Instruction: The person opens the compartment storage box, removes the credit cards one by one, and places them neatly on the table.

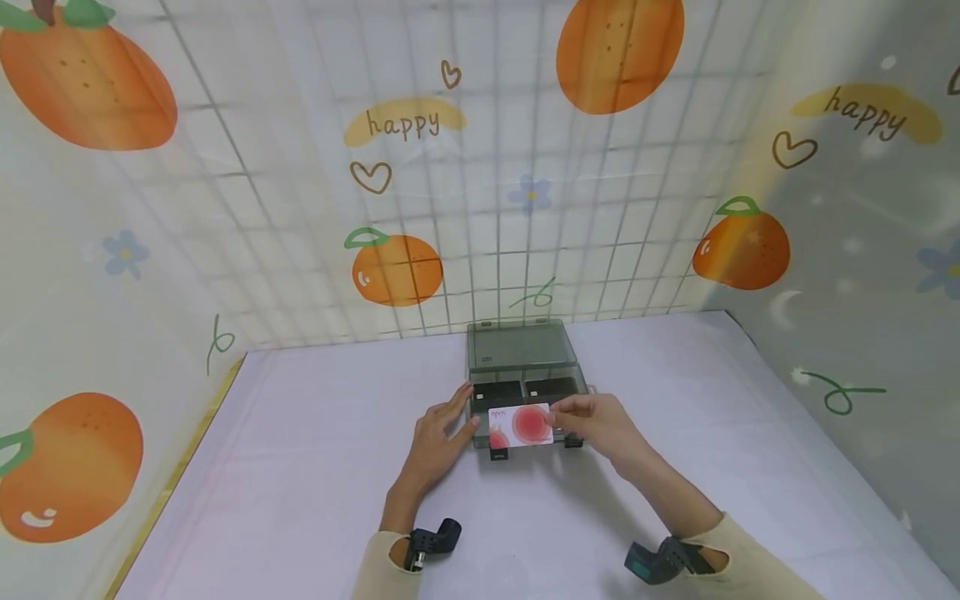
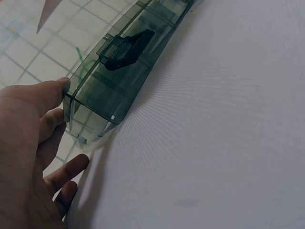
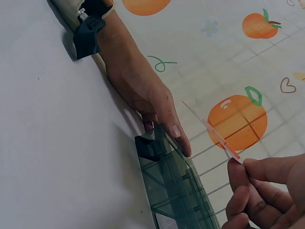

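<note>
Card (image 1: 517, 427) is pinched by right fingers (image 3: 237, 177) (others curled)

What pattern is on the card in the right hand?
Red-pink circular shapes on a white card; clearest in head view.

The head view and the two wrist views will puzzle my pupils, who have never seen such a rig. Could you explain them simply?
There is no robot here, just a person's two bare hands, with a small dark device on each wrist. The head picture looks forward and down from the person's head; the other two come from cameras worn on the left and right wrists.

On the white surface sits a see-through, grey-green box with its lid open at the back. The left hand touches the box's left side. The right hand pinches a white-and-red card above its front; the right wrist picture shows that card almost edge-on.
</note>
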`<state>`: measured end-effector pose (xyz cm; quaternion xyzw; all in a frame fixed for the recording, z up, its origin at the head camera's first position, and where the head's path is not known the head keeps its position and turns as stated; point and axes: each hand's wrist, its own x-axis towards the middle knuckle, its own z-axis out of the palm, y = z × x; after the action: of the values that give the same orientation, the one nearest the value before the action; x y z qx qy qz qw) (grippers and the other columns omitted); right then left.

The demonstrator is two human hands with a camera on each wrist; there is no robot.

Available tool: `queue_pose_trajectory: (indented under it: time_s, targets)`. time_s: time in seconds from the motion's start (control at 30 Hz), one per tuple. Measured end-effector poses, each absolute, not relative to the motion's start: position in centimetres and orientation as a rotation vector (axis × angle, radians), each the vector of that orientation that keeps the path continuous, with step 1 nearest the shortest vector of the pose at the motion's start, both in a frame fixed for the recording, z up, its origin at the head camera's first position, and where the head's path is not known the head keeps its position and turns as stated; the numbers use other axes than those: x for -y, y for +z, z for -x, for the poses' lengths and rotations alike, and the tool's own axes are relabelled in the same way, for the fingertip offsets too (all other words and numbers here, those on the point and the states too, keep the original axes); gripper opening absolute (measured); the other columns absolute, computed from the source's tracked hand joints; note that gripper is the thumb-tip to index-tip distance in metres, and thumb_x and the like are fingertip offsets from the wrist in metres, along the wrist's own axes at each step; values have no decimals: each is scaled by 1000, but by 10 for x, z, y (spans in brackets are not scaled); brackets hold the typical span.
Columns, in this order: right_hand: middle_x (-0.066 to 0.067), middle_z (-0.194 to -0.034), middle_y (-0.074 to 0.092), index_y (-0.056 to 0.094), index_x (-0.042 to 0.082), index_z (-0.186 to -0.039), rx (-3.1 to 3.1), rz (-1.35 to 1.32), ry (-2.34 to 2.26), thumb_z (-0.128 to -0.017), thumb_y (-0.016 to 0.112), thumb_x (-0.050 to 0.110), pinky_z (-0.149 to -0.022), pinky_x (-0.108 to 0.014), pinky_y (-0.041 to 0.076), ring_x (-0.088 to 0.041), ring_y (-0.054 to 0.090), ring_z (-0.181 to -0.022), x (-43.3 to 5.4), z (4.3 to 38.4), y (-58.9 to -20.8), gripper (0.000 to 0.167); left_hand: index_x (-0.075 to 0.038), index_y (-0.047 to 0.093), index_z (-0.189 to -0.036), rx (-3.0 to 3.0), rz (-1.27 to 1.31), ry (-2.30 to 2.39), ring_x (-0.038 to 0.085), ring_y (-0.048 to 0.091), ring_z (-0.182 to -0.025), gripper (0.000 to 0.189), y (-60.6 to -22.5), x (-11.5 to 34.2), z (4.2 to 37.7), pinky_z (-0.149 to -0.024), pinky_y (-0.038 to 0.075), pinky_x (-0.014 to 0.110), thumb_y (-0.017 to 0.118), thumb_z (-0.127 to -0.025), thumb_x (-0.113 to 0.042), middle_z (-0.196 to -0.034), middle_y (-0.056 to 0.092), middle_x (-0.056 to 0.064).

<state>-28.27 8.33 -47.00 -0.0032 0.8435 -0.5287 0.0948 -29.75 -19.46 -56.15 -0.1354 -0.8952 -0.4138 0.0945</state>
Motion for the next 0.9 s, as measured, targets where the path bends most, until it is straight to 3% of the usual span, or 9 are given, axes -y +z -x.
queue_pose_trajectory:
  time_s: [0.43,0.7,0.9]
  targets:
    - [-1,-102,74,77,13,-101,-2474,24,-1598,-87,80,27,-85,-46,54,-20,64,-92,-79,271,-475,20,-25,41,-154,2646,415,-1208,33,46,-131,59,-564,196,300,-110,25,61,57,-101,-45,-159,37,-7]
    - [-2,-91,72,78,11,-98,-2440,11,-1648,-86,81,20,-81,-45,55,-21,63,-84,-76,264,-480,15,-24,41,-154,2643,432,-1209,34,46,-131,61,-564,197,300,-110,24,61,54,-100,-50,-159,37,-7]
    - [-3,-86,71,77,8,-98,-2435,35,-1660,-88,78,16,-76,-41,54,-23,61,-82,-76,259,-485,13,-28,39,-155,2652,428,-1194,32,46,-130,61,-566,198,301,-110,25,60,53,-100,-52,-159,35,-13]
